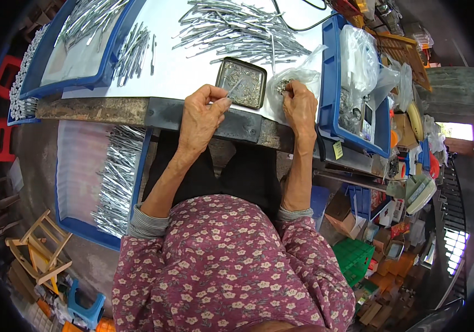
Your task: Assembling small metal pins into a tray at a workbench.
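Note:
My left hand [202, 115] is closed, with thumb and forefinger pinching a slender metal rod [235, 88] that slants over a shallow dark square tray [263, 83]. Many tiny metal pieces lie scattered in that tray. To its right, my right hand [300, 109] reaches into a clear plastic bag [273, 98] of small metal parts. Its fingertips are pressed together among them, and what they grip is too small to make out. A large heap of thin silvery rods [231, 27] spreads behind the tray, and a smaller bunch of rods [132, 55] lies to the left.
Blue bins stand at the left [104, 72] and right [331, 83] of the white-topped table. Another blue crate [74, 221] with rods sits lower left, near a small wooden chair [40, 249]. A black cable [298, 27] crosses the back. Boxes and a green crate [355, 260] crowd the right.

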Demonstrator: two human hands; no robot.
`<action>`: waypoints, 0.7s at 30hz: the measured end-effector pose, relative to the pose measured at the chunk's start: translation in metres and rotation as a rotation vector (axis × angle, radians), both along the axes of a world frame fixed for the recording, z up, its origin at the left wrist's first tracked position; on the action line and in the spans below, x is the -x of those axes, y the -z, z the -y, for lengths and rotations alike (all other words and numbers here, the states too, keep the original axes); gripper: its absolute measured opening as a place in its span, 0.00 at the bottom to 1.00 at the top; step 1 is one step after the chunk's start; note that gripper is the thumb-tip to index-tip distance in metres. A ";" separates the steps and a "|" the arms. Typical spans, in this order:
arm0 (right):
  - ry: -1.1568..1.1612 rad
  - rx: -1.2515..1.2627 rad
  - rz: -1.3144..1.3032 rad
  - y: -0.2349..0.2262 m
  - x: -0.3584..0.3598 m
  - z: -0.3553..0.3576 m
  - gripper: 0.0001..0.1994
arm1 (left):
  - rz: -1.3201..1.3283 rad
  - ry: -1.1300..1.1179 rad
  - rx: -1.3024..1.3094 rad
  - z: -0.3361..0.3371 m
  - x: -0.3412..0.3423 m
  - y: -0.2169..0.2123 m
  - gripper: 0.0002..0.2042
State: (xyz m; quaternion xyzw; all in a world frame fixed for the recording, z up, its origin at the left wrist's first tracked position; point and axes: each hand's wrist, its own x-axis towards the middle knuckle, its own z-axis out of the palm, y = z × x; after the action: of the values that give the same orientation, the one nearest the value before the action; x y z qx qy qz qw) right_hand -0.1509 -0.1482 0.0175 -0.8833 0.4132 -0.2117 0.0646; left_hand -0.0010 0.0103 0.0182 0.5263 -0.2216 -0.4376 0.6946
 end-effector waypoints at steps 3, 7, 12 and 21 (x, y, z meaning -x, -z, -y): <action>0.033 -0.016 -0.038 0.002 -0.003 0.005 0.04 | 0.038 -0.008 -0.007 -0.001 -0.001 0.002 0.06; -0.022 -0.009 -0.021 0.003 -0.006 0.008 0.04 | 0.062 0.012 -0.024 -0.002 -0.002 0.001 0.05; -0.077 -0.022 -0.016 0.001 -0.005 0.008 0.03 | 0.101 0.009 -0.035 -0.003 -0.002 0.001 0.05; -0.114 -0.006 0.026 0.006 -0.005 0.011 0.02 | 0.156 -0.019 -0.021 -0.004 -0.004 0.003 0.05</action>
State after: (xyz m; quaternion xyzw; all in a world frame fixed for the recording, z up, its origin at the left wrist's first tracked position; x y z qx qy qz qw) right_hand -0.1457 -0.1596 0.0112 -0.9025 0.3618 -0.2179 0.0845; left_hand 0.0029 0.0140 0.0150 0.5681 -0.2654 -0.3911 0.6737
